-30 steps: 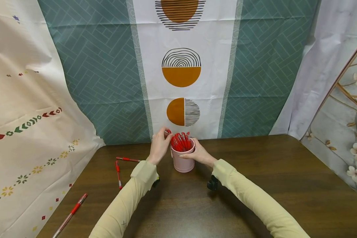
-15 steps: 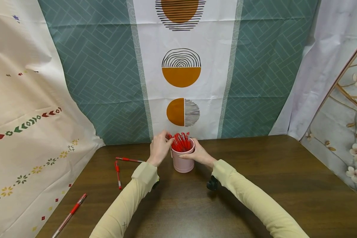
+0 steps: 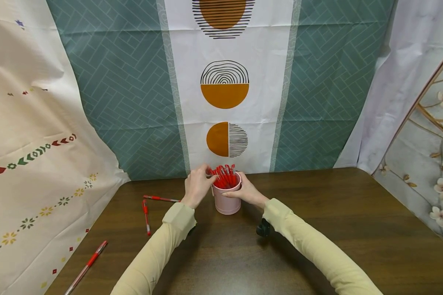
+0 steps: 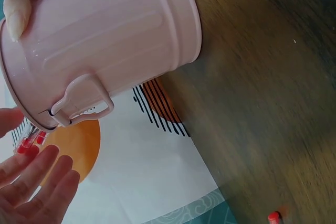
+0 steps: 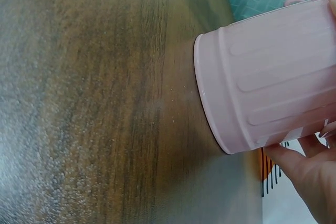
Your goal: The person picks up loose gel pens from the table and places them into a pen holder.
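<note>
A pink metal bucket [image 3: 227, 205] with small side handles stands upright on the table, holding a bunch of red pens [image 3: 227, 178]. My right hand [image 3: 249, 192] grips it from the right, with the thumb across the front below the rim. At the left side of the rim is my left hand [image 3: 197, 186]. Its thumb and index finger pinch a red pen [image 4: 24, 144] at the mouth of the bucket, while the other fingers [image 4: 52, 187] spread loosely. Most of that pen is hidden by the bucket wall and the hand.
On the brown table [image 3: 317, 229], one red pen [image 3: 158, 198] lies left of the bucket, another [image 3: 146, 217] just in front of it, and a third red pen [image 3: 86, 266] near the left edge. A patterned cloth [image 3: 229, 102] hangs behind the table.
My left hand has lowered slightly toward the bucket's rim, bringing its pen down among the others. My right hand and the bucket stay in place.
</note>
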Motion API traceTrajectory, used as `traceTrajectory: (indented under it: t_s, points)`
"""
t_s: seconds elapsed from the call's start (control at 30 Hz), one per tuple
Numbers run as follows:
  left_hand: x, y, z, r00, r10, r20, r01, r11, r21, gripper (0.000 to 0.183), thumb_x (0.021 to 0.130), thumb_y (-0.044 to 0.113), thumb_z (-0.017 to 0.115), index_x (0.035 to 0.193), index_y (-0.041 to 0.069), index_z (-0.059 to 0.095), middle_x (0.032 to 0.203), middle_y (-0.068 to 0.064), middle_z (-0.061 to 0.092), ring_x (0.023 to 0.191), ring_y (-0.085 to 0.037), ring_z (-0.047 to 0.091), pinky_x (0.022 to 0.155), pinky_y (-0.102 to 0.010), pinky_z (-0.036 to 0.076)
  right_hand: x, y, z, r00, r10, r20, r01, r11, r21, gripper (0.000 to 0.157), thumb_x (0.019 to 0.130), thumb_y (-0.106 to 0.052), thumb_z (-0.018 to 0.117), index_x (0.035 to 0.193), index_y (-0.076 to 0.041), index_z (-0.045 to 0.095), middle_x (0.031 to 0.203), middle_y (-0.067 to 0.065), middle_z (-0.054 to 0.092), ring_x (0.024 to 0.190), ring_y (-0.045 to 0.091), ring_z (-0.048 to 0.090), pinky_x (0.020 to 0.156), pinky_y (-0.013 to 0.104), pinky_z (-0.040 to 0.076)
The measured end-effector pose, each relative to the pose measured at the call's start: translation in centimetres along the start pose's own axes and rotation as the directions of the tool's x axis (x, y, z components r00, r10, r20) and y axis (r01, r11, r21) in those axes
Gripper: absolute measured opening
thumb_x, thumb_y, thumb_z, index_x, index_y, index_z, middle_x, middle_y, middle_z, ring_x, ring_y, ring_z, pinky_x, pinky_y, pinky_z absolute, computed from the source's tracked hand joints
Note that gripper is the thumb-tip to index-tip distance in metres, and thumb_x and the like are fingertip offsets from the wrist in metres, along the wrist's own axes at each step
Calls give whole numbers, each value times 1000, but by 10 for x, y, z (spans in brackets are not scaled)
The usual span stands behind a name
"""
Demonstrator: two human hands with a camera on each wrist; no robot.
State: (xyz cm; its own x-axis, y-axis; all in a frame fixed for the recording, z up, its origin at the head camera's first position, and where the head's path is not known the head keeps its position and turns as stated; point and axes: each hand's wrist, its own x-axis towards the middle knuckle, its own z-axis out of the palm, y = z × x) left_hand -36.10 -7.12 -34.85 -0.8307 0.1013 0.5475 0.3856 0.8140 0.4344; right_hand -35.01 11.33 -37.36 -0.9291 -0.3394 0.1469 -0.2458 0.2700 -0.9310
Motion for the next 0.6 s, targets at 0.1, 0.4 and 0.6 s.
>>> traceTrajectory:
  t_s: [0.1, 0.4, 0.6]
  points:
    - [0, 0, 0, 1000, -4, 18, 4, 1000, 1, 29, 78, 31, 71, 91, 7, 62, 80, -5, 62, 58, -20, 56, 50, -33, 47, 1, 2, 0, 1000, -17, -2, 17, 1000, -7, 80, 73, -20, 76, 132, 1, 26, 126, 15, 39, 112, 29, 42, 90, 39, 39]
    - [3, -1, -5, 1000, -6, -1, 6, 999, -41, 37, 82, 37, 66, 97, 4, 59, 92, -12, 63, 68, -24, 58, 59, -36, 50, 19, 29, 2, 998, -9, -68, 8, 1000, -9, 79, 68, -30, 79, 129, -14, 30, 122, 4, 44, 109, 20, 44, 90, 39, 39]
    - [2, -5, -7, 999, 3, -35, -4, 1000, -31, 36, 84, 40, 61, 94, 5, 59, 91, -11, 61, 69, -24, 55, 59, -37, 50, 17, 31, 3, 997, 2, -73, -3, 1000, -13, 80, 67, -31, 80, 128, -16, 31, 122, 1, 44, 108, 18, 44, 90, 39, 39]
